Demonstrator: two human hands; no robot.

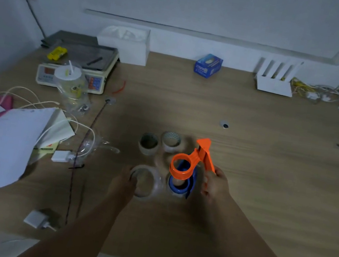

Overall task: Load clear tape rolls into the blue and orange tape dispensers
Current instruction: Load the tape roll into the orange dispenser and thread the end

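My right hand [215, 184] grips the handle of the orange tape dispenser [192, 162] and holds it lifted above the table, its ring end pointing left. Directly under that ring lies the blue tape dispenser [181, 186] on the wooden table [248, 164]. My left hand [125, 180] pinches the near left rim of a clear tape roll [147, 182] that lies flat on the table. Two more tape rolls stand behind: a darker one [148, 144] and a lighter one [170, 142].
A clear plastic wrapper [102, 147] lies left of the rolls. Papers [4, 145], white cables and chargers crowd the left side, with a scale [77, 68] and a lidded cup [70, 85] behind. A blue box [208, 65] and white boxes line the back wall.
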